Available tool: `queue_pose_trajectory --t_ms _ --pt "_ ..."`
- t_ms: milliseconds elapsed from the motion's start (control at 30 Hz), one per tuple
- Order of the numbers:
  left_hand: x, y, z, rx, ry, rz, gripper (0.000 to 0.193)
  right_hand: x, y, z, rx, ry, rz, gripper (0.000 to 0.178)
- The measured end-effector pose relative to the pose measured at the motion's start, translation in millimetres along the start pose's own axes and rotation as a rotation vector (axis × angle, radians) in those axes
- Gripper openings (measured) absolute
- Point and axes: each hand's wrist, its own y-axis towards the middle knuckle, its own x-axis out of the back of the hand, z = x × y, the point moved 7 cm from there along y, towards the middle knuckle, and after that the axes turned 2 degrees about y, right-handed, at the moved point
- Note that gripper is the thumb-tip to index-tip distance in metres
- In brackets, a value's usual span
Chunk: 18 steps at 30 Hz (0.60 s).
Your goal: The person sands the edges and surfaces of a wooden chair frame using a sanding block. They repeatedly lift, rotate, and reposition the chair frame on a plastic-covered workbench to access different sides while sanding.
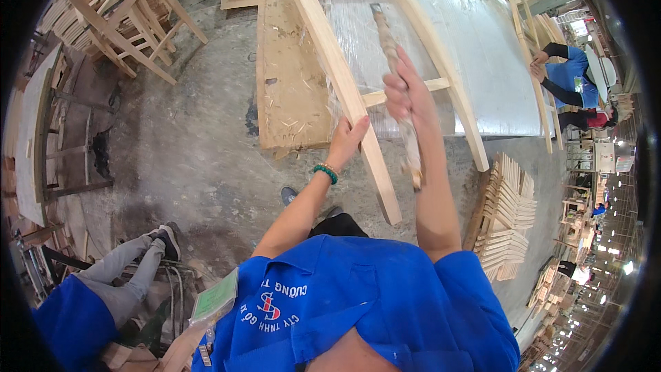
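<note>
A pale wooden chair frame (350,86) lies over the table, its two long legs joined by crossbars and their ends jutting past the near edge. My left hand (348,141) grips the left leg, thumb on top, a green bead bracelet at the wrist. Above the frame's lower crossbar, my right hand (406,89) is closed round a long, worn, stick-like tool (411,148). It looks wrapped along its length and has a flat dark tip at the far end. This hand is slightly blurred, and the tool's exact kind cannot be made out.
Plastic film covers the table (492,62), with brown board (292,96) along its left side. Curved wooden parts (506,217) are stacked at right. Chair frames (131,21) stand far left. A co-worker (582,79) handles another frame; a seated person (103,289) is lower left.
</note>
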Motion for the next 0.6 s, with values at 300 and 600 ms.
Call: queue_pose_trajectory --t_ms 300,600 --pt "-58 -91 46 0.024 -0.069 0.176 0.036 66 -162 -58 -0.077 -0.02 -0.156 0.049" --pt "-81 -150 89 0.077 -0.159 0.128 0.026 65 -239 -130 -0.265 -0.028 -0.098 0.056"
